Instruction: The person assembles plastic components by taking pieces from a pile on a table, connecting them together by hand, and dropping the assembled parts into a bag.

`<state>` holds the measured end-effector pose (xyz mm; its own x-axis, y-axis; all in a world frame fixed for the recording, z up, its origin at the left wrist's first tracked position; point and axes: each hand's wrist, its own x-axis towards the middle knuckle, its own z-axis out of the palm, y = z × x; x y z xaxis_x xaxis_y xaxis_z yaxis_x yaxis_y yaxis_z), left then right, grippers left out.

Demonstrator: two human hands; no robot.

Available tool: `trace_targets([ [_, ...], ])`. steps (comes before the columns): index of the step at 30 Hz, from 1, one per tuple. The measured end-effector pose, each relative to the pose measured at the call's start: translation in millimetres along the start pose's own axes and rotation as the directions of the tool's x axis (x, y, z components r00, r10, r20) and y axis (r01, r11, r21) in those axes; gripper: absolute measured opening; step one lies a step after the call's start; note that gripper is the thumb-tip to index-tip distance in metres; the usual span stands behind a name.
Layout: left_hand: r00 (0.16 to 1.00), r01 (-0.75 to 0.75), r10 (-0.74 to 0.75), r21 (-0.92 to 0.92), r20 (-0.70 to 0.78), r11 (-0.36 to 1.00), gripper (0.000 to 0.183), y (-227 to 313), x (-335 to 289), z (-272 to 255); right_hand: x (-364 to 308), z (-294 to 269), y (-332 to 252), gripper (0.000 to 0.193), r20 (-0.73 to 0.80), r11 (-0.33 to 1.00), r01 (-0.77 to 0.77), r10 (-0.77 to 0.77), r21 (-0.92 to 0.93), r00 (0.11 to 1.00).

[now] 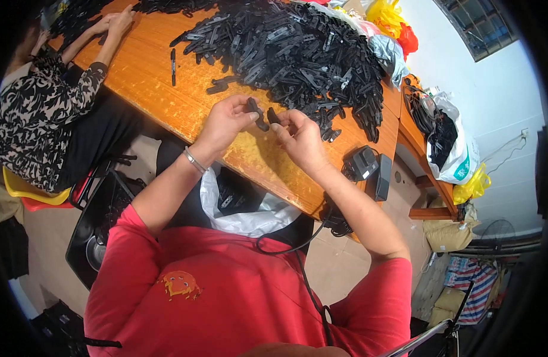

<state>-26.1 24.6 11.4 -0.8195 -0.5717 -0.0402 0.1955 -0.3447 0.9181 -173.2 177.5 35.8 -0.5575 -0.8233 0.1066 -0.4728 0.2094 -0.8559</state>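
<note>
Over the near edge of the wooden table, my left hand [229, 121] pinches a small black plastic part [258, 114] between thumb and fingers. Close beside it, my right hand [299, 138] grips another small black plastic part [273, 115]. The two pieces are held near each other with a narrow gap between them. A large heap of similar black parts [297, 53] spreads just beyond my hands. A few loose ones [222, 84] lie at its near left side. The exact kind of part is too small to make out.
A black marker [173, 66] lies left on the wooden table [144, 77]. Black power adapters [364, 162] sit at the right corner. Across my lap is a white bag [250, 224] with black pieces. A co-worker's hands [112, 22] are at far left.
</note>
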Motion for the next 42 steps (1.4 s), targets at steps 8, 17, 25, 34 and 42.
trace_targets([
  [8,0.987,-0.152,0.152,0.002,0.048,0.988,0.034,-7,-5,10,-2,5,-15,0.021,-0.064,0.977,0.174,-0.183,-0.121,0.981],
  [17,0.971,-0.239,0.237,0.056,0.042,0.969,0.035,-17,-14,16,-7,4,-22,0.022,-0.033,0.908,0.245,-0.272,-0.340,0.962],
  [25,0.908,-0.378,0.416,0.530,0.052,0.759,0.048,-6,-37,32,-11,5,-22,0.029,0.024,0.857,0.306,-0.326,-0.414,0.945],
  [34,0.935,-0.331,0.353,0.459,0.041,0.824,0.053,-6,-44,35,-9,7,-4,0.046,0.181,0.973,0.177,-0.149,-0.151,0.972],
  [42,0.867,-0.430,0.495,0.586,0.056,0.686,0.053,1,-45,44,-8,9,-1,0.043,0.101,0.962,0.227,-0.213,-0.153,0.972],
])
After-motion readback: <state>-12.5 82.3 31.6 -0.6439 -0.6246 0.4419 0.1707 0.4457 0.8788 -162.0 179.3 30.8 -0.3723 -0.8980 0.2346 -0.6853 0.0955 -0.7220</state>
